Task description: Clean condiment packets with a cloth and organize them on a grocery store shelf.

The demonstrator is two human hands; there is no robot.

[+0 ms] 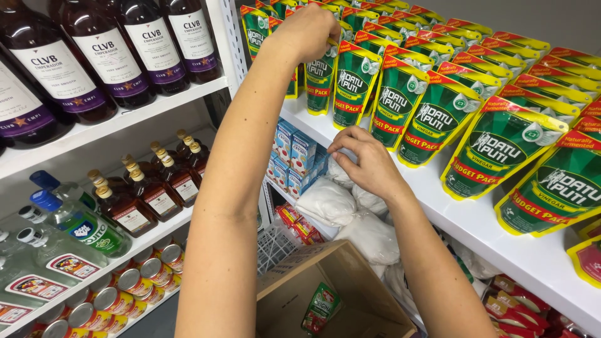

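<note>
Brown cardboard makes up the open box nearest the camera, below both forearms, with one small green sachet lying inside it. Above the box and under the right hand sit white plastic bags of powder on a lower shelf. The right hand is loosely curled at the edge of the white shelf, fingers bent with the tips together, and whether it holds anything cannot be told. Just beyond it stand rows of green and yellow vinegar pouches. Higher and further, the left hand is clenched around the top of one green pouch in the leftmost row. Left of that arm, dark liquor bottles fill another rack, with smaller brown bottles and tins beneath
</note>
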